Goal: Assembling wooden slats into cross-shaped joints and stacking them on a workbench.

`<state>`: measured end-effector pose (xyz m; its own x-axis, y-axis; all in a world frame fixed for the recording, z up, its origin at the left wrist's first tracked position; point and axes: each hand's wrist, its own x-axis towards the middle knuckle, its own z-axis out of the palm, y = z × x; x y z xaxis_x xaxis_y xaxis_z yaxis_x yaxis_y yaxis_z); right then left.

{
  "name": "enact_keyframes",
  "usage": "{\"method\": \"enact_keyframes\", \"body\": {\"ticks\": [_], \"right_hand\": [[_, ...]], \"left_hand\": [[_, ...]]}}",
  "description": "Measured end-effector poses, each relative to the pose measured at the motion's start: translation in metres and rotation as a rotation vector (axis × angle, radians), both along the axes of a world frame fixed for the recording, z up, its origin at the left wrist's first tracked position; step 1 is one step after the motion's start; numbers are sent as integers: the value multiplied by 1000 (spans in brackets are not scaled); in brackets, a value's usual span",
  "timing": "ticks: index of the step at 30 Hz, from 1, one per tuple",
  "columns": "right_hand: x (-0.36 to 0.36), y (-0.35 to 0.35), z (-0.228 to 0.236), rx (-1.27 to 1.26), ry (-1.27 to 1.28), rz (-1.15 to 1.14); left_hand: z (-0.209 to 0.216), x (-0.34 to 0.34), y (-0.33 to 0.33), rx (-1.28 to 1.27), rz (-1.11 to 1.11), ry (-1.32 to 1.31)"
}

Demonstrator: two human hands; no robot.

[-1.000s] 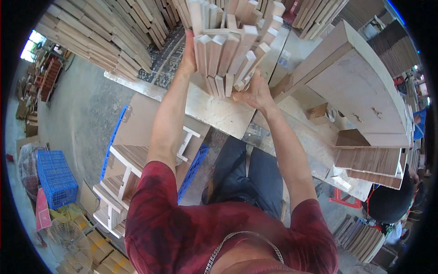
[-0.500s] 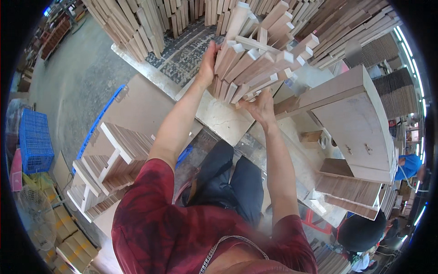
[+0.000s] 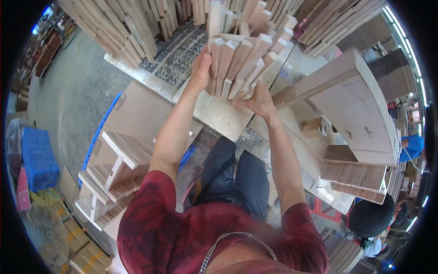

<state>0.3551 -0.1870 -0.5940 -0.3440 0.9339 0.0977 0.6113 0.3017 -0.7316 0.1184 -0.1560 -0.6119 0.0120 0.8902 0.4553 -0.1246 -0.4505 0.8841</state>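
A thick bundle of pale wooden strips [image 3: 235,66] stands on end in front of me, their cut ends facing up at uneven heights. My left hand [image 3: 200,73] presses against its left side, the fingers partly hidden behind the wood. Low on the right side, my right hand [image 3: 259,101] grips the same bundle, its thumb reaching across the front and the other fingers mostly hidden. Under the bundle's lower end lies a pale board [image 3: 219,118] with a thin crack.
Behind the bundle stand rows of upright strips [image 3: 123,32]. A wooden machine housing [image 3: 353,109] rises at right, with stacked strips [image 3: 353,176] below it. More stacked strips [image 3: 127,155] lie at left, near a blue crate [image 3: 40,157]. A person in blue [image 3: 412,147] is at far right.
The bundle has shifted left in the view and stands straighter, where before it leaned right. Both hands have stayed on it. The whole view has also shifted slightly.
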Motion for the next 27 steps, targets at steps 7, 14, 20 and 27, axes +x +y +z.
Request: {"method": "enact_keyframes", "body": {"ticks": [7,14,20,27], "right_hand": [[-32,-1,41,-137,685,-183],[-44,20,2,480,715,-242],[-39,13,-11,535,756,-273],[-43,12,-19,489,732,-273]], "left_hand": [[-74,-11,37,573,777,451],[-33,11,11,246,334,61],[-21,43,-2,369,426,112],[-36,28,-9,321,418,176]]}}
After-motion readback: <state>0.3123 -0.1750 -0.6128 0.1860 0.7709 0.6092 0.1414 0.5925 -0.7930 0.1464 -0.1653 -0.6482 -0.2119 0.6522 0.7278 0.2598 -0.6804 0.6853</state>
